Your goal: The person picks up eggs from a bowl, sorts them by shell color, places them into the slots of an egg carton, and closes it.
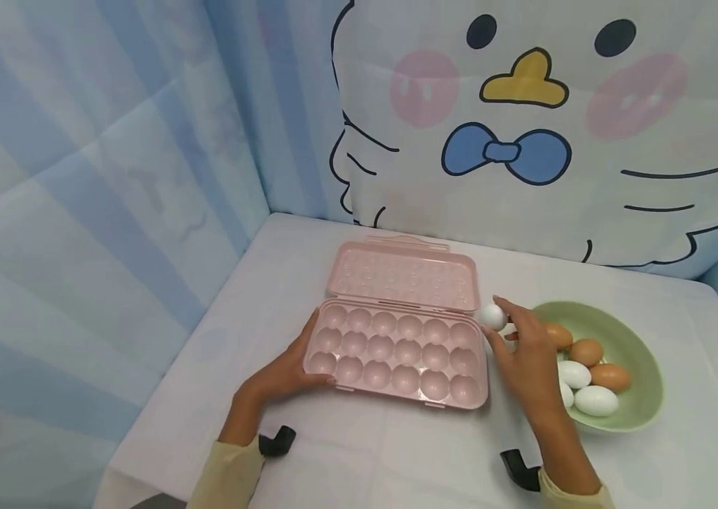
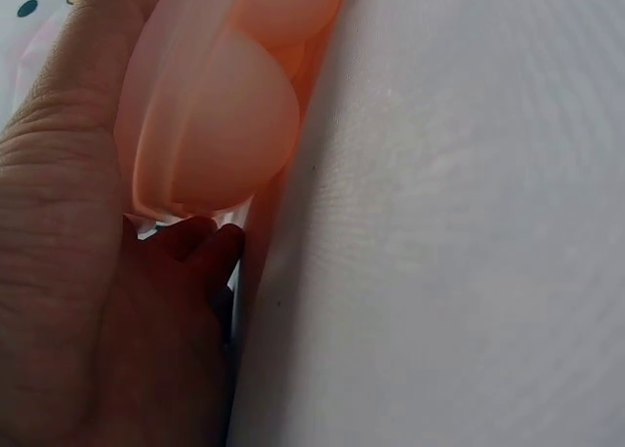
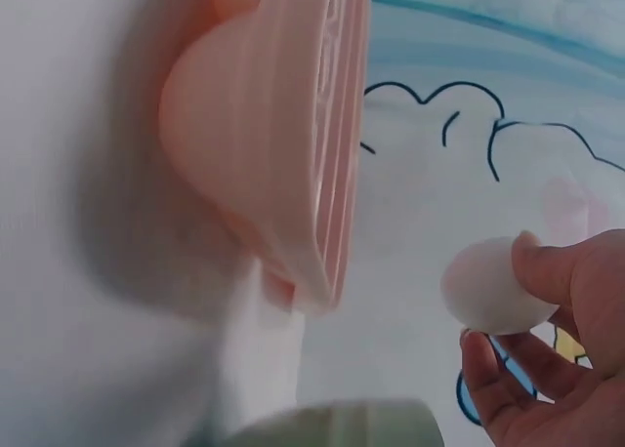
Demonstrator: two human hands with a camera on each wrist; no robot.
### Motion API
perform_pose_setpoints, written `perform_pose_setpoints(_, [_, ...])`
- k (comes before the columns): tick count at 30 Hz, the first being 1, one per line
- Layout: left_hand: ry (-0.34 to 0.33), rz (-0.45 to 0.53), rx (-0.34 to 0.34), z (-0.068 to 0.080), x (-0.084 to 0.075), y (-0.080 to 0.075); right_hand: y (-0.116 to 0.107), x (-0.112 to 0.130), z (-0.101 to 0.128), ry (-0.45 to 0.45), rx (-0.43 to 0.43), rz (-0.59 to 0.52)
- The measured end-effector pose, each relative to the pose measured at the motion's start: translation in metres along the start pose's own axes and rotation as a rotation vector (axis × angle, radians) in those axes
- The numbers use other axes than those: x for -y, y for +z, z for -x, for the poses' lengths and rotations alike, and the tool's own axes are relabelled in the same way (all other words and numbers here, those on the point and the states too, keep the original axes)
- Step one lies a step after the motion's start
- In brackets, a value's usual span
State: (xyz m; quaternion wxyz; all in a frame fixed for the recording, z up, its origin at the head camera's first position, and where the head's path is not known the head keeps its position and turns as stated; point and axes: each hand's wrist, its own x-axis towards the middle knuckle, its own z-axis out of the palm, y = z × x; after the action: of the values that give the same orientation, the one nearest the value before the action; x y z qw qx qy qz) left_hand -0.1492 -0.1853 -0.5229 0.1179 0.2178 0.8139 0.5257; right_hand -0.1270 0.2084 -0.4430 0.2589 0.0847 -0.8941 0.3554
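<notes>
The right hand (image 1: 524, 357) hides part of the smooth white plastic egg (image 1: 493, 316), which its fingers (image 3: 543, 268) pinch just beside the right end of the open pink plastic egg tray (image 1: 397, 353). This tray with round cups lies in the middle of the white cloth worktop (image 1: 346, 452). The left hand (image 1: 285, 375) rests at its left end; the fingers are curled on its rim. A green bowl (image 1: 641, 353) with brown and white eggs stands near the right edge.

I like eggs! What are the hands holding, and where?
The right hand pinches a white egg by its sides; the left hand grips the pink tray at its left edge.
</notes>
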Motion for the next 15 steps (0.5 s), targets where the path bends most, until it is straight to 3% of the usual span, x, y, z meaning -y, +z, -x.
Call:
perform_pose_setpoints(9, [-0.035,-0.028,0.009,0.0,-0.001,0.0,0.028,0.003,0.01,0.061,0.058,-0.039])
perform_pose_setpoints(15, [-0.045,-0.043,-0.017,0.002,-0.002,-0.001,0.043,-0.004,0.016,0.026,0.054,0.006])
